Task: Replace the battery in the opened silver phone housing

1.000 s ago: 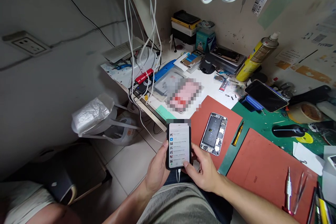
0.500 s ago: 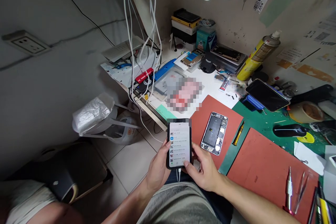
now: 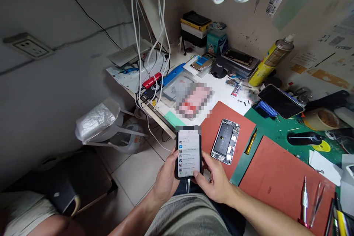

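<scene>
Over my lap I hold a smartphone (image 3: 188,155) in a dark case, its lit screen showing a list with small pictures. My left hand (image 3: 167,172) wraps its left edge. My right hand (image 3: 214,179) grips the right edge, the thumb lying on the lower right of the screen. A white charging cable (image 3: 188,184) hangs from the phone's bottom. To the right, an opened phone (image 3: 226,141) with its battery and boards exposed lies on a reddish-brown mat (image 3: 218,116). Beside it rests a small gold screwdriver (image 3: 250,141).
A second brown mat (image 3: 276,177) bears a silver screwdriver (image 3: 304,199) and tweezers (image 3: 316,203). Farther back stand a yellow spray can (image 3: 271,61) and a dark-screened phone (image 3: 280,100) on a blue holder. White cables (image 3: 136,44) hang at the desk's left edge. Another person's arm (image 3: 56,225) shows lower left.
Almost nothing differs. The view has shifted very slightly; both hands keep the same hold on the smartphone, with the right thumb still at the lower screen.
</scene>
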The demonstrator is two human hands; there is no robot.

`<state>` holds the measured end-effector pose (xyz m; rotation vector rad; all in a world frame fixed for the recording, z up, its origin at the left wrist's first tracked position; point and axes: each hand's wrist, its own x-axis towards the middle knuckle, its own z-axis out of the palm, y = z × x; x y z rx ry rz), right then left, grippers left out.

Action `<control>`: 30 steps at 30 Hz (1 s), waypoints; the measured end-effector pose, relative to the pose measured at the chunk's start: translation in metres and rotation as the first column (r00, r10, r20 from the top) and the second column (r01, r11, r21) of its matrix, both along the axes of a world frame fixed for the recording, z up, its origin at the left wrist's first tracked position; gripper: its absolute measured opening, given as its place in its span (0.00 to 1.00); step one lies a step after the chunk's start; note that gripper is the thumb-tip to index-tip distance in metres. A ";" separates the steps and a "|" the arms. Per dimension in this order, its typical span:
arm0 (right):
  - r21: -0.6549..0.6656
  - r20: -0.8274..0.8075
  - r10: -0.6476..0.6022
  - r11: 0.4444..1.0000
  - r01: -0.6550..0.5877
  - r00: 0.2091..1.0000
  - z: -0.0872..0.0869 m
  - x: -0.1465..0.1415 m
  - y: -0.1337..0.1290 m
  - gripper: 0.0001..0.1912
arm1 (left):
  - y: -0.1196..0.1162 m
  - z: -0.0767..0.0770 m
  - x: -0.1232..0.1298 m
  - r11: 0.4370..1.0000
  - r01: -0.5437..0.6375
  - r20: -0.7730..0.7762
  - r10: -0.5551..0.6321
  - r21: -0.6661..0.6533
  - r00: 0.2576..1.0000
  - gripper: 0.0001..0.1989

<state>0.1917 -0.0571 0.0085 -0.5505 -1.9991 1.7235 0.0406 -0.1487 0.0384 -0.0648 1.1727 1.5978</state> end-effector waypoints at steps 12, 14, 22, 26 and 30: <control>0.003 -0.011 0.008 1.000 -0.008 1.000 0.004 0.001 0.000 0.23 | 0.000 0.007 0.002 0.998 -0.068 0.070 0.067 0.017 0.995 0.23; 0.010 -0.002 0.003 1.000 -0.003 1.000 0.003 0.001 0.000 0.22 | 0.000 0.006 0.002 0.998 -0.063 0.074 0.062 0.012 0.995 0.22; -0.005 0.031 0.010 1.000 -0.010 0.999 0.000 0.001 0.000 0.20 | 0.000 0.001 0.003 0.999 -0.011 0.066 0.009 0.037 0.998 0.25; 0.005 0.029 0.006 1.000 -0.006 1.000 0.001 0.001 0.000 0.21 | 0.000 -0.001 0.002 0.999 -0.016 0.057 0.014 0.040 0.998 0.26; 0.017 0.022 -0.005 1.000 0.005 1.000 0.001 0.002 0.000 0.22 | -0.001 -0.002 0.001 0.999 -0.022 0.051 0.020 0.042 0.999 0.26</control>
